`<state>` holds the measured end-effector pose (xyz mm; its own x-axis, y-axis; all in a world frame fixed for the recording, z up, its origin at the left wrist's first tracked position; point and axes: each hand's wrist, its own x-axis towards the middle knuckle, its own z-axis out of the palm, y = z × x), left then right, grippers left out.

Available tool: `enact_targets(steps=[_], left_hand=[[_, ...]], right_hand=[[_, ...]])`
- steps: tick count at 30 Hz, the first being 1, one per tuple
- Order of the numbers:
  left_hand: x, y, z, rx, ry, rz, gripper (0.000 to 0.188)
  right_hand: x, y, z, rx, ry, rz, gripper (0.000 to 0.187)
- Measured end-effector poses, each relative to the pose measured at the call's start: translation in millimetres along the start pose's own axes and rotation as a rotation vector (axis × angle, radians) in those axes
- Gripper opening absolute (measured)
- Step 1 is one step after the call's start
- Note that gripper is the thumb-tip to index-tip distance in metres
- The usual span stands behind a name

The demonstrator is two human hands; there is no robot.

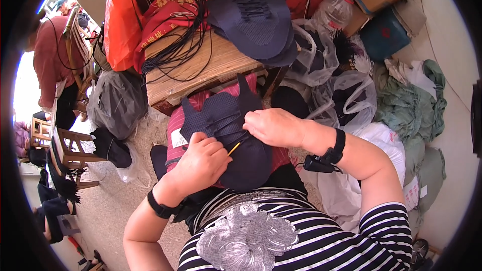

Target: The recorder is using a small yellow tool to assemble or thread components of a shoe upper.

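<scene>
The dark fabric piece (249, 166) lies on red striped cloth (176, 123) before us; our left hand (203, 158) grips a thin yellow tool (234, 148), our right hand (275, 126) pinches narrow, its hold unclear.

Strong light comes from the left, where the bright opening (26, 85) burns out to white with a bluish fringe along the rim; the rest is lit softly and fairly evenly. The orange-red bag (120, 27) looks vivid, the clear plastic bags (365, 90) carry small glints, and the dark fabric piece (246, 165) sinks toward black. Both hands look reasonably sharp, the far-left figures softer. Fisheye distortion curves the pale wall (454, 45), and the corners go black
</scene>
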<state>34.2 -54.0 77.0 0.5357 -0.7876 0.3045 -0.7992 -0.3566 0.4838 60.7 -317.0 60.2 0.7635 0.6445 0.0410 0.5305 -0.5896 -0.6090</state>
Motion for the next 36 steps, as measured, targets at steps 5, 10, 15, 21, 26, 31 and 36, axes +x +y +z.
enact_targets(steps=[5,10,15,21,26,31,36], left_hand=[[-16,5,-12,0.029,0.043,-0.124,0.023],[-24,9,-9,0.061,0.179,-0.28,0.019],[-21,20,-7,-0.014,0.226,-0.347,0.015],[0,23,3,0.148,0.175,-0.337,0.015],[13,18,12,0.104,0.179,-0.328,0.018],[9,15,12,0.091,0.165,-0.379,0.024],[22,24,15,0.134,0.184,-0.373,0.031]], right_hand=[[1,3,-2,0.026,0.0,-0.022,0.03],[-4,4,-5,0.106,-0.026,-0.005,0.025],[-22,-13,-18,0.279,-0.173,0.12,0.034],[-22,-15,-6,0.255,-0.173,0.208,0.037],[-17,-8,-8,0.354,-0.236,0.29,0.041],[-11,-7,-20,0.461,-0.345,0.361,0.044],[-8,-3,-17,0.474,-0.366,0.371,0.045]])
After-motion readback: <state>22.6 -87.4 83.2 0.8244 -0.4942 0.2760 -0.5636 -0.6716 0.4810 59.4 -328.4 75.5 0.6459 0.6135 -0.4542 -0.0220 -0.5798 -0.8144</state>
